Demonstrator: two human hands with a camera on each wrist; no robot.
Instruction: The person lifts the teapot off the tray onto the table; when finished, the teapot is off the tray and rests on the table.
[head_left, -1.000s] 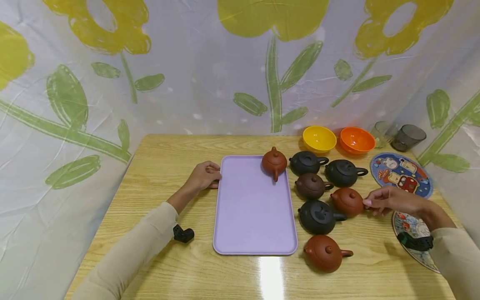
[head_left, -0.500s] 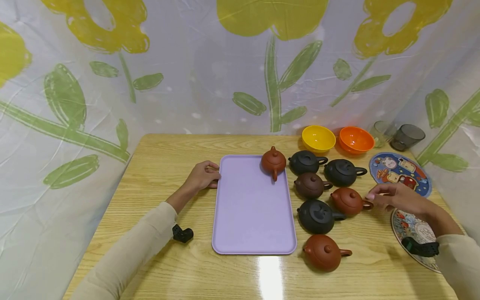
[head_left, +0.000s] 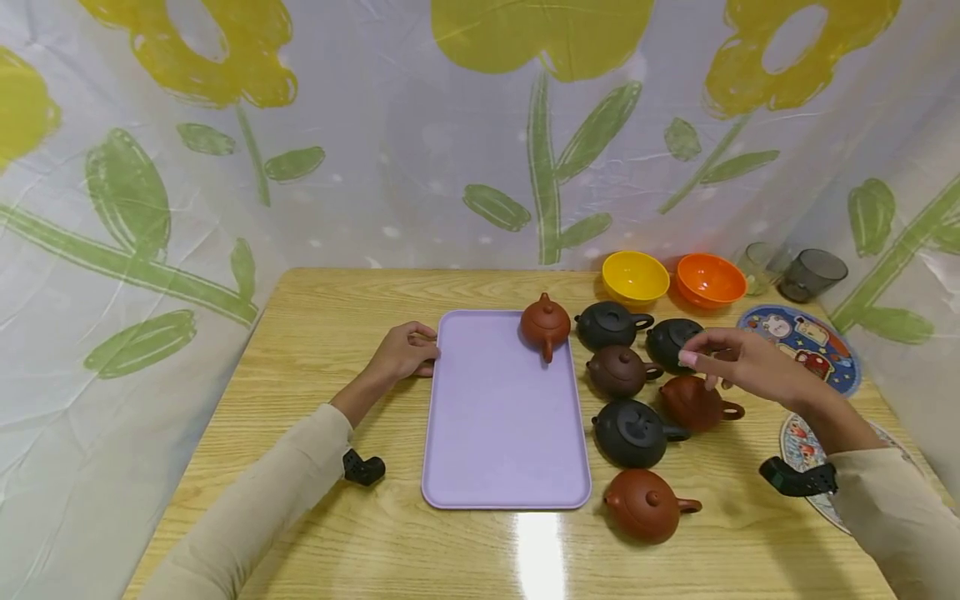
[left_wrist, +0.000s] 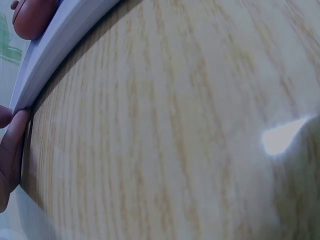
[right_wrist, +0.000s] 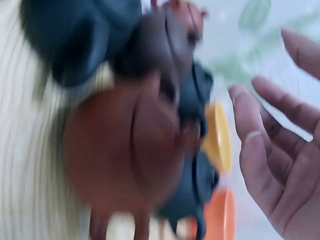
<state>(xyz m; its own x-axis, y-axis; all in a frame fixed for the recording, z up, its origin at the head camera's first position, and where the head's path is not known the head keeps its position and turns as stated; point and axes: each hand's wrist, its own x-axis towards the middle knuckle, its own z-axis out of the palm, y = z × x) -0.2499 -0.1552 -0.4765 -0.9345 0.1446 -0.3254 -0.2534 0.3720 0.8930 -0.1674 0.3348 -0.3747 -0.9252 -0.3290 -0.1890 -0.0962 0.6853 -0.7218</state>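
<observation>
Raised now, right hand [head_left: 738, 362] hovers open-fingered above red-brown teapot [head_left: 693, 404].

Wooden table with a tray, teapots and tableware

The light wooden table [head_left: 315, 517] bore a lilac tray [head_left: 495, 433] near its middle. To the tray's right stood six small teapots directly on the wood: three black [head_left: 607, 324] [head_left: 670, 340] [head_left: 632, 433], one dark brown [head_left: 618, 372] and two red-brown [head_left: 693, 404] [head_left: 646, 504]. Behind them sat a yellow bowl [head_left: 634, 277], an orange bowl [head_left: 709, 281] and two glass cups [head_left: 812, 274]. Two printed round plates [head_left: 817, 346] lay at the right edge.
</observation>
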